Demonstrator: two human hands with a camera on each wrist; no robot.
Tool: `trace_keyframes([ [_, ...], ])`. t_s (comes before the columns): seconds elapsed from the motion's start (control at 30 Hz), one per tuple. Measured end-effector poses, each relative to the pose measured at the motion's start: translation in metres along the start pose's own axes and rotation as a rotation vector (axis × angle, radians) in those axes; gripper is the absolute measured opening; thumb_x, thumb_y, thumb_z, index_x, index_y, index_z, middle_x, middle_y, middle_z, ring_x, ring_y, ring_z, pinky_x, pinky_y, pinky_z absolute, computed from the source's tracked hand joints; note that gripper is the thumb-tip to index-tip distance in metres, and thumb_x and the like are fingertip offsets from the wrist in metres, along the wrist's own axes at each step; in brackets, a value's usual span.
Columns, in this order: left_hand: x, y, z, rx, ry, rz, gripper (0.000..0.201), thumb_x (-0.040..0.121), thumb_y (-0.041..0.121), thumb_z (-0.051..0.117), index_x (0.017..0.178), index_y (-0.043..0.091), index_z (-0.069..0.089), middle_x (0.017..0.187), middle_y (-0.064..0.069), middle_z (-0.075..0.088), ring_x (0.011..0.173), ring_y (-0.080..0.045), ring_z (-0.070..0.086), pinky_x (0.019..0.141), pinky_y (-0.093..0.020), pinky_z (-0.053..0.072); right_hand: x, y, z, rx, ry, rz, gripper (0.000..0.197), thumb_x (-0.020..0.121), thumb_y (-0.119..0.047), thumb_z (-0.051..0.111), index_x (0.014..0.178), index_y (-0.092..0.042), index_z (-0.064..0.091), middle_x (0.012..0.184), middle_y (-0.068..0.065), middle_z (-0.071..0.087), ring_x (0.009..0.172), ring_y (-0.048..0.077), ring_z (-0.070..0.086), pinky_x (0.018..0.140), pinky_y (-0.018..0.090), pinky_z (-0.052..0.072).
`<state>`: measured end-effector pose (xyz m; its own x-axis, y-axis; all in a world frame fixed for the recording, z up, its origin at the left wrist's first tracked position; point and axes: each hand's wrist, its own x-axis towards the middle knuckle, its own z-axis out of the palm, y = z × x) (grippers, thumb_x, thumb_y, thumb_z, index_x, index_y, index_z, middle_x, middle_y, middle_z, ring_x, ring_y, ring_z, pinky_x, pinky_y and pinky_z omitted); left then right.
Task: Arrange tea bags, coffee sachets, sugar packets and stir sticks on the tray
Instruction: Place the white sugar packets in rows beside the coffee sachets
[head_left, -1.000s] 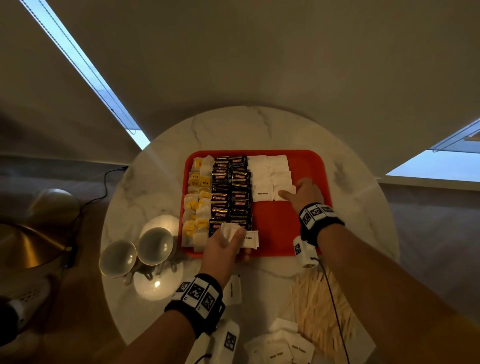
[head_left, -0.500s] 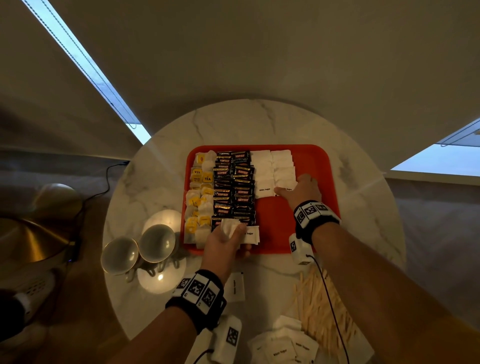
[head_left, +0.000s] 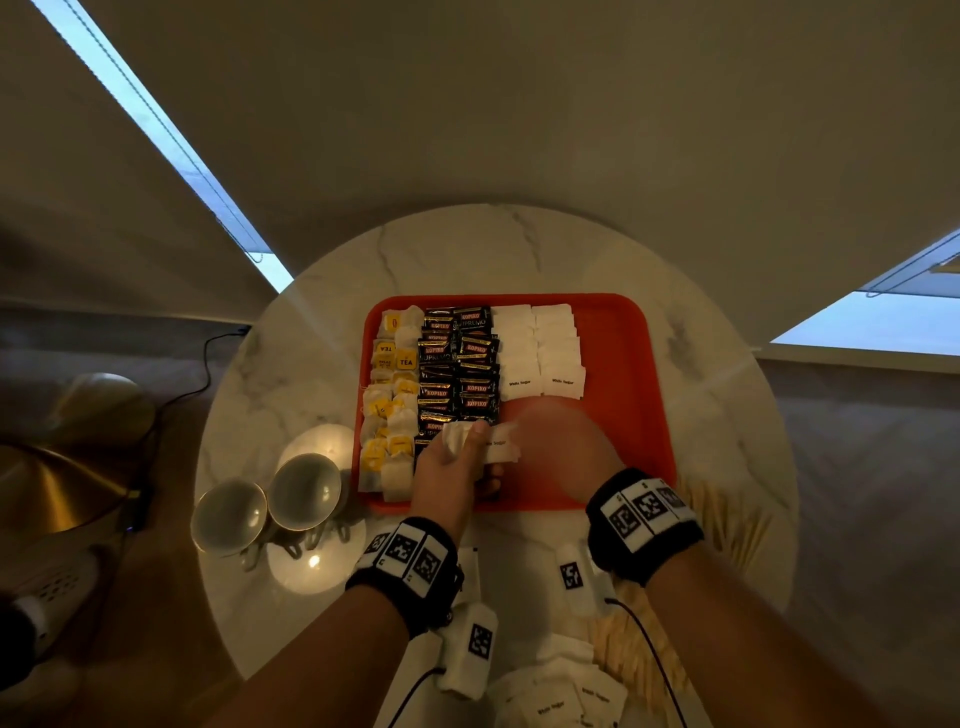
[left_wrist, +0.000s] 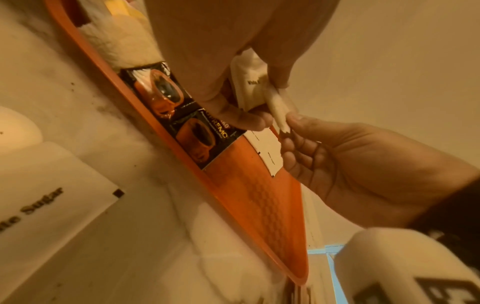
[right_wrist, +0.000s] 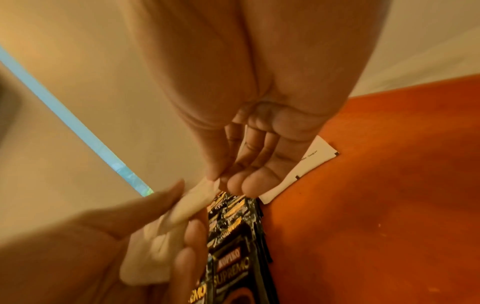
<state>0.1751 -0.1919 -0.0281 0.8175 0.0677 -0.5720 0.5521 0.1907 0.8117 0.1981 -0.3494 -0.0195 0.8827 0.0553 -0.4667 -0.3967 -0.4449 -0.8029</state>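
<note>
Both hands met over the tray (head_left: 644, 364): your left hand (head_left: 447, 467) gripped stacked sugar packets (head_left: 498, 448), while your right hand (left_wrist: 337, 164) fingers (right_wrist: 255, 185) pinched one packet's edge.

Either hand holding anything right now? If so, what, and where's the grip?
The left hand grips a small stack of white sugar packets at its near end. The right hand pinches the far edge of one packet in that stack between thumb and fingertips.

Head view looks down; wrist views close, sharing tray (head_left: 639, 364)
</note>
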Motion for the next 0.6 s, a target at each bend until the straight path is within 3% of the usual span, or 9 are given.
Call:
trace_keyframes([
  [0.17, -0.003, 0.0, 0.0, 0.008, -0.011, 0.008, 0.027, 0.1, 0.038, 0.06, 0.1, 0.011, 0.066, 0.082, -0.008, 0.07, 0.067, -0.018, 0.065, 0.063, -0.035, 0.058, 0.015, 0.006, -0.021, 0.012, 0.125, 0.007, 0.007, 0.1, -0.018, 0.06, 0.104, -0.014, 0.065, 0.083, -0.003, 0.065, 0.067, 0.01, 0.061, 0.058, 0.015, 0.051],
  [0.27, -0.001, -0.001, -0.005, -0.014, 0.013, -0.031, 0.026, 0.101, 0.034, 0.06, 0.106, 0.009, 0.064, 0.087, -0.01, 0.07, 0.071, -0.02, 0.066, 0.066, -0.036, 0.058, 0.035, 0.016, -0.03, -0.05, 0.199, 0.074, 0.003, 0.1, -0.019, 0.06, 0.1, -0.021, 0.062, 0.088, -0.001, 0.067, 0.071, 0.013, 0.064, 0.071, 0.028, 0.058],
  [0.4, 0.0, -0.001, -0.008, -0.035, 0.029, -0.075, 0.014, 0.103, 0.017, 0.05, 0.107, 0.011, 0.062, 0.09, -0.013, 0.069, 0.065, -0.019, 0.065, 0.064, -0.036, 0.057, 0.063, 0.028, -0.021, -0.151, 0.199, 0.147, 0.016, 0.097, -0.018, 0.062, 0.083, -0.026, 0.062, 0.087, 0.001, 0.07, 0.078, 0.022, 0.069, 0.08, 0.044, 0.061],
  [0.6, -0.002, -0.003, -0.016, -0.015, -0.019, -0.105, 0.026, 0.104, 0.004, 0.041, 0.124, 0.006, 0.058, 0.094, -0.014, 0.072, 0.07, -0.021, 0.068, 0.063, -0.033, 0.06, 0.079, 0.025, -0.013, -0.219, 0.28, 0.165, 0.016, 0.094, -0.015, 0.061, 0.079, -0.021, 0.064, 0.085, 0.003, 0.072, 0.08, 0.024, 0.07, 0.073, 0.033, 0.058],
])
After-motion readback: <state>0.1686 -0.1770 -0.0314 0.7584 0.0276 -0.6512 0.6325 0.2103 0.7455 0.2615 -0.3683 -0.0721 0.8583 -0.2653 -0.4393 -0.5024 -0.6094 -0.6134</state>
